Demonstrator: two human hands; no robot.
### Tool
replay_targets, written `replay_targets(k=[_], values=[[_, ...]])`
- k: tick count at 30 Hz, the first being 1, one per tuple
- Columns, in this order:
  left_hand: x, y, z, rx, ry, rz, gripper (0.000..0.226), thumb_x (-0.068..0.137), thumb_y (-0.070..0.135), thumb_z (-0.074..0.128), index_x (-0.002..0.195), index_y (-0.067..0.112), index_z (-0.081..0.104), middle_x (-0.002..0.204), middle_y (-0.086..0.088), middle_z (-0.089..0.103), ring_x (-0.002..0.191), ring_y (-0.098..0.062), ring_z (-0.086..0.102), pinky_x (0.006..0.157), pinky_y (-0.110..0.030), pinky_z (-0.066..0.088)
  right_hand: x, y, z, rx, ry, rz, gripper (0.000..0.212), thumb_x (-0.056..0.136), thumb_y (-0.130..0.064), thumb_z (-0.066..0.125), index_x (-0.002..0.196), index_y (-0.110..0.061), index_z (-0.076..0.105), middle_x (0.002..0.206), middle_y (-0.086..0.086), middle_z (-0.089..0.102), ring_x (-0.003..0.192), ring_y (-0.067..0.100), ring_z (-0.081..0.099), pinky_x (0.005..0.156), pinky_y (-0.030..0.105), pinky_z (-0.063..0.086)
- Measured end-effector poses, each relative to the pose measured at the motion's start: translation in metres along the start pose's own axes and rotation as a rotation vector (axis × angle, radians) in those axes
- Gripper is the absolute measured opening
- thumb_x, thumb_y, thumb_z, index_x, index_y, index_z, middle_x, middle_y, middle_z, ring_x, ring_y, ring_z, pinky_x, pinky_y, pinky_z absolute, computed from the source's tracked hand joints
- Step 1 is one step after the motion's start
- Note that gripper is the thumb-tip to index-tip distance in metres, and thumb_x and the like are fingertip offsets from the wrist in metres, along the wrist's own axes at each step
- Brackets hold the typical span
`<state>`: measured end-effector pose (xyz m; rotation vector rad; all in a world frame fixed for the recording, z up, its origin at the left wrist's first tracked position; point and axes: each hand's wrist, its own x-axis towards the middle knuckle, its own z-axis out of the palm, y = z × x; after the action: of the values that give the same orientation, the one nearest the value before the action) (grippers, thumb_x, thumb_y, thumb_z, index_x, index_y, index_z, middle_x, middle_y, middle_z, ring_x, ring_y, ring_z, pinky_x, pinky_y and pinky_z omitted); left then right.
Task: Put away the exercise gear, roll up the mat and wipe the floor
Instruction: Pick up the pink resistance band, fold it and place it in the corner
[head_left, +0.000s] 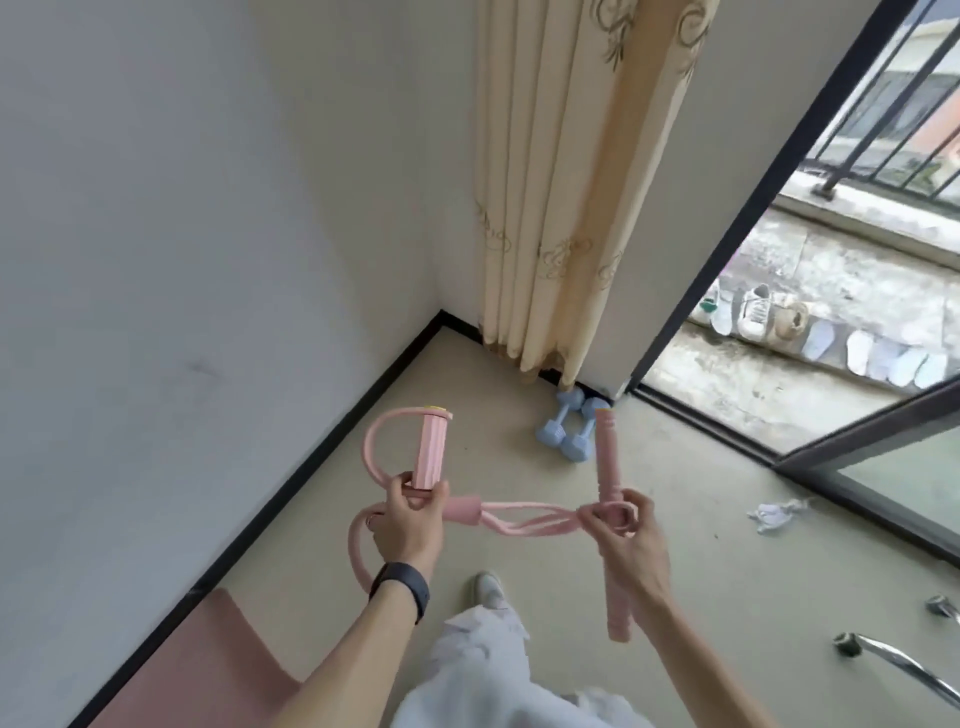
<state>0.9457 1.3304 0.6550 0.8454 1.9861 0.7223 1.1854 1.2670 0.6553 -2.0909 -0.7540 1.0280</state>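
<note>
Squarely in the middle of the frame, a pink resistance puller is held up in the air between two bare hands. The left hand, with a black band on its wrist, has its fingers curled round the loop just under the ribbed foot pedal. The right hand pinches the tubes where they wrap round the long handle.

Behind the handle's top end, a pair of blue dumbbells lies on the floor in the corner, partly covered by it in this view. A pink mat lies flat at lower left, along the black skirting. At right a crumpled white cloth sits on the floor, well apart from the hands, and a chrome leg pokes in at lower right. Below the hands show white trousers and one pale shoe.

The tubes run almost level from left to right between the two hands. The handle crosses them nearly upright, a touch tilted, reaching above the right hand and below its wrist. The pedal stands upright above the left hand, one loop arching to its left and another hanging beneath.

Underfoot, the floor is pale and smooth. A white wall fills the upper left, a cream patterned curtain hangs into the corner, and a dark-framed sliding door stands open on a balcony with shoes lined up.
</note>
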Motion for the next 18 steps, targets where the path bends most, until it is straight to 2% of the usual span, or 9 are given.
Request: replay_targets(k=[3, 5, 8, 10, 12, 14, 16, 18], values=[[0.018, 0.059, 0.044, 0.033, -0.045, 0.072, 0.029, 0.083, 0.043, 0.073, 0.106, 0.032, 0.059, 0.077, 0.016, 0.066, 0.077, -0.017, 0.063, 0.069, -0.028, 0.041, 0.052, -0.039, 0.031, -0.009, -0.133, 0.024, 0.043, 0.059, -0.059, 0.076, 0.096, -0.043, 0.063, 0.095, 0.005, 0.068, 0.093, 0.025, 0.062, 0.082, 0.045, 0.055], [0.031, 0.087, 0.070, 0.076, -0.104, 0.093, 0.026, 0.082, 0.043, 0.074, 0.101, 0.033, 0.060, 0.076, 0.016, 0.067, 0.074, -0.014, 0.065, 0.068, -0.028, 0.045, 0.075, -0.070, 0.048, 0.015, -0.179, -0.002, 0.040, 0.060, -0.052, 0.079, 0.094, -0.039, 0.063, 0.098, 0.004, 0.064, 0.095, 0.023, 0.061, 0.082, 0.042, 0.055], [0.057, 0.121, 0.107, 0.073, -0.183, 0.047, 0.021, 0.080, 0.042, 0.075, 0.095, 0.035, 0.062, 0.075, 0.015, 0.069, 0.079, -0.015, 0.068, 0.076, -0.032, 0.053, 0.115, -0.108, 0.065, 0.017, -0.270, 0.010, 0.040, 0.058, -0.044, 0.084, 0.092, -0.038, 0.063, 0.109, -0.003, 0.049, 0.099, 0.015, 0.057, 0.084, 0.036, 0.055], [0.079, 0.133, 0.127, 0.064, -0.190, -0.001, 0.019, 0.081, 0.047, 0.071, 0.095, 0.040, 0.061, 0.080, 0.013, 0.070, 0.082, -0.015, 0.068, 0.079, -0.035, 0.055, 0.151, -0.123, 0.070, 0.002, -0.314, 0.047, 0.045, 0.049, -0.046, 0.082, 0.088, -0.036, 0.064, 0.111, -0.002, 0.052, 0.097, 0.015, 0.060, 0.082, 0.039, 0.058], [0.100, 0.142, 0.144, 0.009, -0.192, -0.081, 0.011, 0.085, 0.050, 0.063, 0.096, 0.050, 0.059, 0.090, 0.009, 0.070, 0.085, -0.017, 0.069, 0.080, -0.039, 0.058, 0.188, -0.131, 0.073, -0.021, -0.351, 0.081, 0.046, 0.044, -0.049, 0.077, 0.085, -0.032, 0.065, 0.107, 0.001, 0.058, 0.091, 0.016, 0.064, 0.076, 0.037, 0.059], [0.118, 0.153, 0.161, -0.054, -0.139, -0.104, 0.018, 0.092, 0.038, 0.056, 0.100, 0.053, 0.062, 0.097, 0.004, 0.069, 0.088, -0.018, 0.069, 0.079, -0.041, 0.059, 0.226, -0.137, 0.074, -0.100, -0.372, 0.071, 0.038, 0.051, -0.051, 0.073, 0.082, -0.032, 0.065, 0.104, 0.003, 0.062, 0.091, 0.017, 0.063, 0.072, 0.033, 0.056], [0.131, 0.168, 0.176, -0.068, -0.048, -0.092, 0.028, 0.096, 0.018, 0.052, 0.101, 0.042, 0.065, 0.095, 0.002, 0.068, 0.090, -0.017, 0.067, 0.075, -0.027, 0.054, 0.258, -0.136, 0.074, -0.192, -0.355, 0.043, 0.030, 0.061, -0.052, 0.071, 0.085, -0.034, 0.065, 0.103, 0.003, 0.060, 0.098, 0.019, 0.058, 0.077, 0.036, 0.055], [0.143, 0.184, 0.188, -0.080, 0.059, -0.103, 0.027, 0.096, 0.012, 0.051, 0.101, 0.034, 0.064, 0.091, 0.001, 0.066, 0.086, -0.018, 0.065, 0.064, -0.016, 0.044, 0.280, -0.137, 0.074, -0.205, -0.333, 0.016, 0.025, 0.070, -0.045, 0.072, 0.091, -0.033, 0.066, 0.102, -0.007, 0.053, 0.107, 0.018, 0.049, 0.085, 0.038, 0.052]])
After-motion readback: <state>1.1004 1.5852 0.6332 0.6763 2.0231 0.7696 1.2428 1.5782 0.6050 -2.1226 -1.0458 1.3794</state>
